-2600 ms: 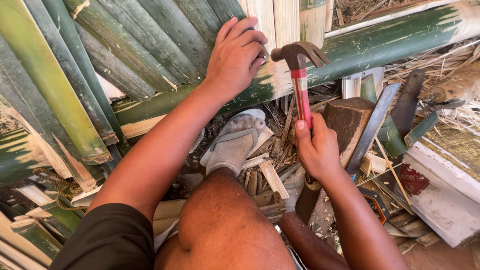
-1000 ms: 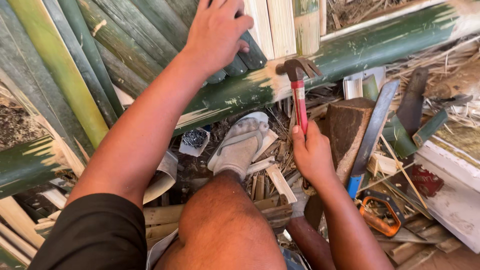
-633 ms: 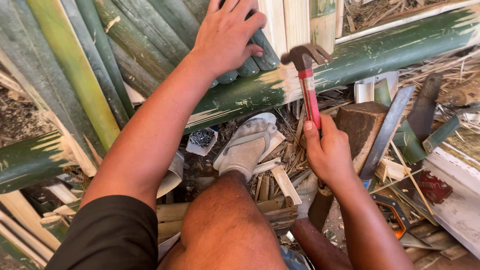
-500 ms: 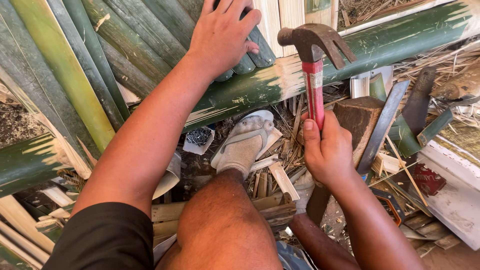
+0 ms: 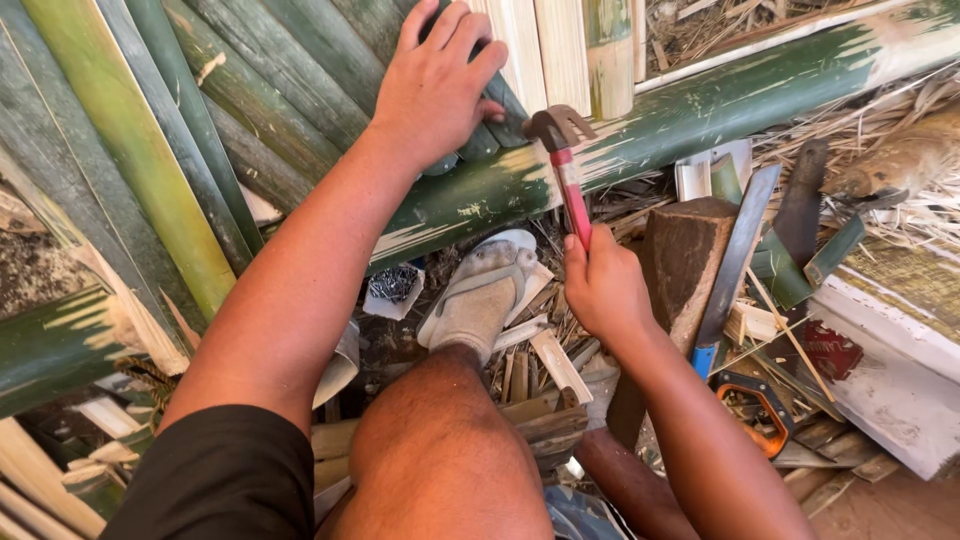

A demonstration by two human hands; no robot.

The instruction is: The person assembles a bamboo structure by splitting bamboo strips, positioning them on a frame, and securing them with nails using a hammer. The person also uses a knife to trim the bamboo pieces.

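My left hand (image 5: 436,82) presses flat on the ends of several split green bamboo slats (image 5: 250,90) that lie across a thick green bamboo pole (image 5: 700,100). My right hand (image 5: 600,285) grips the red handle of a claw hammer (image 5: 563,160). The hammer's head rests down at the pole, just right of my left hand's fingers. My foot in a pale sandal (image 5: 480,290) stands on bamboo scraps below the pole.
A wooden block (image 5: 685,255) stands right of my right hand. A long blade with a blue handle (image 5: 735,260) and a dark saw (image 5: 800,215) lean beside it. An orange-handled tool (image 5: 755,410) lies lower right. A small box of nails (image 5: 393,288) sits left of my foot.
The hammer was raised half a second ago and has come down onto the pole. My left hand has stayed on the slats.
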